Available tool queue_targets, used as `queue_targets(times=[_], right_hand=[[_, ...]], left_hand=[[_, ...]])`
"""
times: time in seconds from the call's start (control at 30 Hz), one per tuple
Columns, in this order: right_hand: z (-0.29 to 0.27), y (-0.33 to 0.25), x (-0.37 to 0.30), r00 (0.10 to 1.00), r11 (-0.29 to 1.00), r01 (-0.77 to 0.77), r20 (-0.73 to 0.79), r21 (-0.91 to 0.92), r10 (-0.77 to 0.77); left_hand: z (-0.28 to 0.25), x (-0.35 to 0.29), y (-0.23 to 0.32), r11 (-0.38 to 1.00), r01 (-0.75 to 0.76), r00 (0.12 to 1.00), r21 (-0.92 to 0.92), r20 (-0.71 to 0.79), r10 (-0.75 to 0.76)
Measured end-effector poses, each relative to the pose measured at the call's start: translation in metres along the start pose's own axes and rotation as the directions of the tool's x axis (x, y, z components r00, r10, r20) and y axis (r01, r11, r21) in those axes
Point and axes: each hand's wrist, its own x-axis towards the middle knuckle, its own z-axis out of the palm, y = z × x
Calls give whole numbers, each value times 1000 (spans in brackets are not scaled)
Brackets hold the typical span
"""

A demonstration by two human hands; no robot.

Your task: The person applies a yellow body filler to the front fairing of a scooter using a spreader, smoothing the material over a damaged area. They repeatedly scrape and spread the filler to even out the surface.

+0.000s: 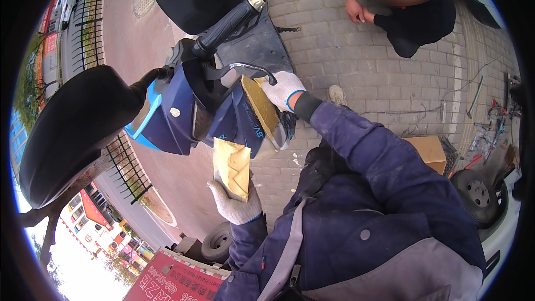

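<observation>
My left hand (pixel 237 203), in a white knit glove, holds a creased, folded pale-yellow sheet (pixel 232 168) upright beside the scooter's front. Farther off, my right hand (pixel 283 90), gloved in white with a blue cuff edge, grips the edge of a flat yellow piece (pixel 261 108) against the scooter's side. What exactly both yellow pieces are I cannot make out. Next to them is the blue front panel (pixel 237 117) of the electric scooter. Above my right hand curves the black brake lever (pixel 248 68). Some of the right fingers are hidden.
The scooter's black mirror (pixel 72 134) juts out at left, and its handlebar grip (pixel 225 30) lies far ahead. A person in black (pixel 415 17) crouches at far right. A cardboard box (pixel 428 153), a wheel (pixel 476 195) and scattered tools (pixel 490 128) are right; a red vehicle (pixel 173 278) stands below.
</observation>
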Motion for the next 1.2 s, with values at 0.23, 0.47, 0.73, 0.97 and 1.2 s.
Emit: queue_targets(times=[0.23, 0.47, 0.73, 0.97, 1.2], right_hand=[[-22, -13, 11, 979, 967, 152, -167, 204, -118], [0, 58, -7, 973, 855, -90, -139, 510, 186], [75, 87, -56, 974, 894, -29, -190, 447, 127], [74, 78, -53, 973, 908, -12, -205, 420, 108], [88, 65, -58, 951, 933, 37, -299, 358, 77]], left_hand=[[-11, -2, -3, 999, 29, 999, -14, 18, -29], [-8, -8, -4, 999, 46, 998, -17, -43, -46], [-16, -8, -8, 997, 63, 996, 50, 64, -66], [-40, -7, -6, 995, 50, 982, 85, 177, -64], [-55, -12, -4, 999, 31, 986, 36, 162, -36]])
